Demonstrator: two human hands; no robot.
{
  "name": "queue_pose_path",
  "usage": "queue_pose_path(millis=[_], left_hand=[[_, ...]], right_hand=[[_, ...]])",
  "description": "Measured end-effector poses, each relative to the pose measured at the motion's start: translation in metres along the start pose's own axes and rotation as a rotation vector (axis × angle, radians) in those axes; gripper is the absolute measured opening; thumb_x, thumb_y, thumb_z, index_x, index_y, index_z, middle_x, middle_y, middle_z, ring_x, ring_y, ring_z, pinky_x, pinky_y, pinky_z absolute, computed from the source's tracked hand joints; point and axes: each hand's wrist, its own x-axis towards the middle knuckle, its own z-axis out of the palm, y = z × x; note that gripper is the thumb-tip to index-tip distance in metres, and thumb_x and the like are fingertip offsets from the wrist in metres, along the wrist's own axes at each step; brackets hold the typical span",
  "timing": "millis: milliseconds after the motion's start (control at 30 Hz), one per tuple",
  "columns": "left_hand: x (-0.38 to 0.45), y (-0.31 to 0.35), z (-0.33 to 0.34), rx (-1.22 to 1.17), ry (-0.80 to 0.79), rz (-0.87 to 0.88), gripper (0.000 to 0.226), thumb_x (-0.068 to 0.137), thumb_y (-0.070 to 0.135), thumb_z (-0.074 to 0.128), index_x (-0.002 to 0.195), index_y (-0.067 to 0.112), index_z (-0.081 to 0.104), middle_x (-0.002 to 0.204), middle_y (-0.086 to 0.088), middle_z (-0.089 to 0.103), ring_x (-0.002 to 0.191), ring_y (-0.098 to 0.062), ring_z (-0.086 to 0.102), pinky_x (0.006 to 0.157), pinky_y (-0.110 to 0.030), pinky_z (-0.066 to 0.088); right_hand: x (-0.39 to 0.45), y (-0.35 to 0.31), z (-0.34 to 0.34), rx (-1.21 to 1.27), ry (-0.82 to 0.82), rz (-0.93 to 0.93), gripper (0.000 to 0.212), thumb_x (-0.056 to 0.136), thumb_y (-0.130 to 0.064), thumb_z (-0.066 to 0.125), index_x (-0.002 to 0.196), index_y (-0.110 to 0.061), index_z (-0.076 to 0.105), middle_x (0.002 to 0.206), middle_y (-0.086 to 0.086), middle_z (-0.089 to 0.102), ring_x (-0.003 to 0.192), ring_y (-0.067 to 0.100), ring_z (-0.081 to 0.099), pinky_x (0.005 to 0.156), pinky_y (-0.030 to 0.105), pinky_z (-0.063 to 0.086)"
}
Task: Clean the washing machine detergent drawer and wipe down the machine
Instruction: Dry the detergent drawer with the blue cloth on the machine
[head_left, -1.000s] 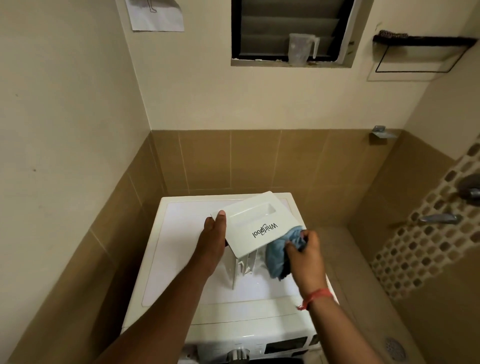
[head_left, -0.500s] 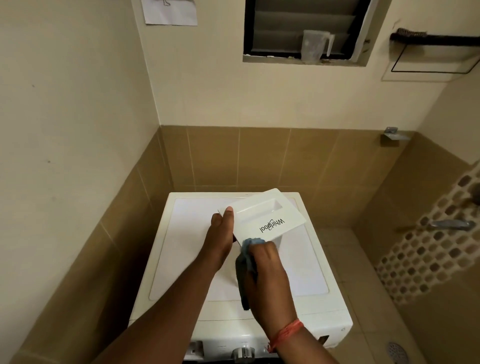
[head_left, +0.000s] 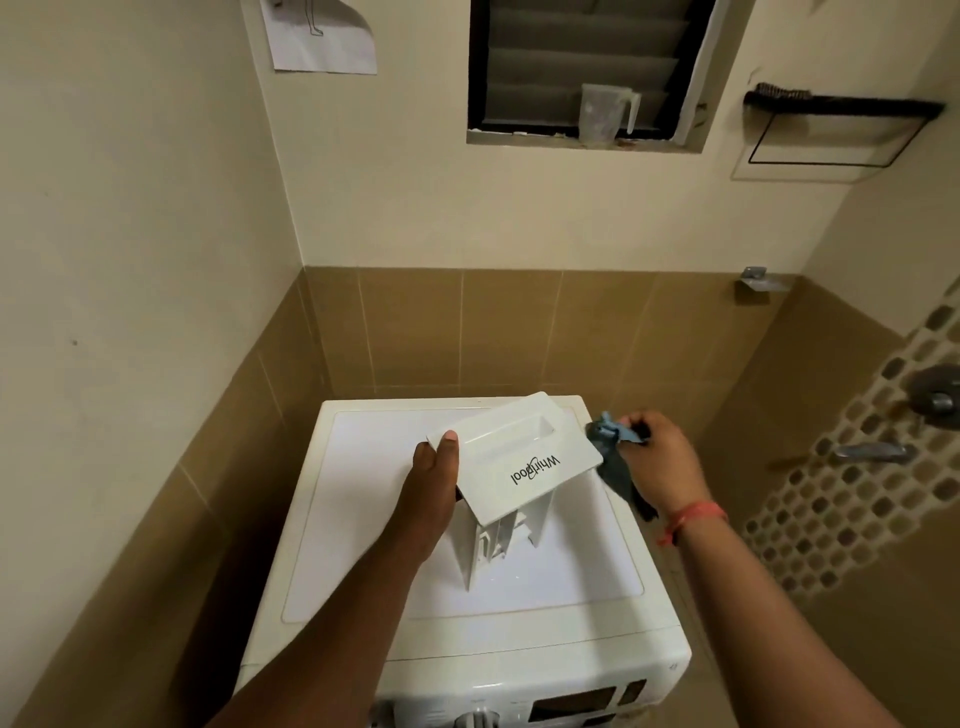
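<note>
The white detergent drawer (head_left: 519, 457) is out of the machine and stands on end on the white washing machine top (head_left: 363, 519), its Whirlpool front panel facing up. My left hand (head_left: 434, 488) grips the drawer at the panel's left edge, thumb on top. My right hand (head_left: 657, 457) holds a bunched blue cloth (head_left: 608, 441) just off the panel's right corner, above the machine's right edge. Part of the cloth hangs dark below my fingers.
The machine fills a corner between a cream left wall and a tan tiled back wall. Taps (head_left: 872, 452) sit on the mosaic wall at the right. A plastic jug (head_left: 605, 111) stands on the window sill, and a black rack (head_left: 841, 111) hangs beside it.
My right hand with the cloth has moved from the drawer's underside, in front of the panel, out to its right corner. My left hand keeps holding the drawer.
</note>
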Motion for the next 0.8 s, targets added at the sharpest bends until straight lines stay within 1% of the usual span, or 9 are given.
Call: queue_pose_path(millis=[67, 133, 200, 267, 333, 433, 567, 667, 800], left_hand=[[-0.001, -0.001, 0.000, 0.017, -0.012, -0.003, 0.061, 0.101, 0.051, 0.037, 0.149, 0.012, 0.030, 0.127, -0.006, 0.062, 0.102, -0.016, 0.066, 0.090, -0.034, 0.054], [-0.003, 0.001, -0.001, 0.029, -0.025, 0.003, 0.059, 0.101, 0.051, 0.037, 0.147, 0.014, 0.033, 0.128, -0.006, 0.061, 0.102, -0.018, 0.067, 0.098, -0.041, 0.052], [-0.003, 0.001, -0.003, 0.061, -0.046, 0.004, 0.048, 0.101, 0.051, 0.037, 0.136, 0.018, 0.044, 0.121, -0.004, 0.065, 0.100, -0.017, 0.068, 0.099, -0.045, 0.051], [-0.006, 0.000, -0.002, 0.122, -0.068, 0.008, 0.025, 0.101, 0.053, 0.037, 0.110, 0.034, 0.050, 0.104, 0.005, 0.066, 0.094, -0.013, 0.065, 0.089, -0.039, 0.052], [-0.011, -0.001, 0.001, 0.173, -0.056, 0.019, 0.021, 0.100, 0.054, 0.037, 0.088, 0.038, 0.042, 0.090, 0.016, 0.058, 0.085, -0.004, 0.060, 0.075, -0.028, 0.047], [-0.012, 0.000, 0.001, 0.165, -0.014, 0.025, 0.020, 0.101, 0.052, 0.037, 0.098, 0.033, 0.042, 0.092, 0.014, 0.059, 0.085, 0.000, 0.058, 0.078, -0.030, 0.048], [-0.007, -0.004, -0.004, 0.138, -0.009, 0.021, 0.025, 0.101, 0.053, 0.036, 0.112, 0.031, 0.036, 0.092, 0.019, 0.054, 0.083, 0.002, 0.055, 0.086, -0.032, 0.044], [-0.007, -0.005, -0.003, 0.151, 0.003, 0.020, 0.050, 0.101, 0.054, 0.035, 0.136, 0.019, 0.039, 0.090, 0.020, 0.046, 0.081, 0.005, 0.049, 0.085, -0.030, 0.039], [-0.006, -0.004, 0.004, 0.182, 0.003, 0.030, 0.032, 0.100, 0.056, 0.035, 0.120, 0.031, 0.038, 0.096, 0.019, 0.053, 0.086, -0.001, 0.055, 0.079, -0.028, 0.040]], right_hand=[[0.010, -0.004, 0.004, 0.025, -0.195, 0.031, 0.013, 0.085, -0.002, 0.055, 0.087, -0.012, 0.064, 0.082, 0.009, 0.069, 0.076, 0.023, 0.060, 0.066, 0.029, 0.045], [0.019, -0.010, 0.009, 0.019, -0.242, 0.021, 0.003, 0.087, -0.011, 0.062, 0.086, -0.012, 0.064, 0.077, 0.007, 0.068, 0.069, 0.019, 0.056, 0.064, 0.029, 0.043], [0.029, -0.016, 0.014, -0.002, -0.266, 0.033, 0.008, 0.089, -0.018, 0.064, 0.083, -0.014, 0.062, 0.070, 0.003, 0.062, 0.063, 0.017, 0.052, 0.059, 0.027, 0.040], [0.041, -0.019, 0.022, -0.066, -0.298, 0.040, 0.015, 0.090, -0.006, 0.054, 0.079, -0.013, 0.061, 0.067, 0.004, 0.058, 0.066, 0.019, 0.050, 0.057, 0.026, 0.036], [0.050, -0.023, 0.033, -0.129, -0.301, 0.010, 0.023, 0.087, 0.005, 0.044, 0.081, -0.006, 0.063, 0.073, 0.007, 0.058, 0.074, 0.020, 0.050, 0.060, 0.026, 0.034], [0.054, -0.033, 0.050, -0.160, -0.254, -0.060, 0.024, 0.079, 0.008, 0.048, 0.090, -0.002, 0.066, 0.084, 0.013, 0.065, 0.079, 0.025, 0.057, 0.065, 0.027, 0.036], [0.050, -0.044, 0.068, -0.287, -0.147, -0.285, 0.038, 0.071, 0.011, 0.055, 0.097, -0.010, 0.073, 0.099, 0.009, 0.067, 0.091, 0.027, 0.061, 0.070, 0.024, 0.041], [0.048, -0.051, 0.076, -0.409, -0.178, -0.470, 0.032, 0.077, 0.008, 0.053, 0.093, -0.010, 0.074, 0.100, 0.008, 0.066, 0.097, 0.028, 0.058, 0.082, 0.033, 0.048], [0.038, -0.069, 0.079, -0.540, -0.328, -0.733, 0.028, 0.081, 0.003, 0.054, 0.098, -0.010, 0.072, 0.102, 0.008, 0.068, 0.099, 0.027, 0.060, 0.085, 0.032, 0.046]])
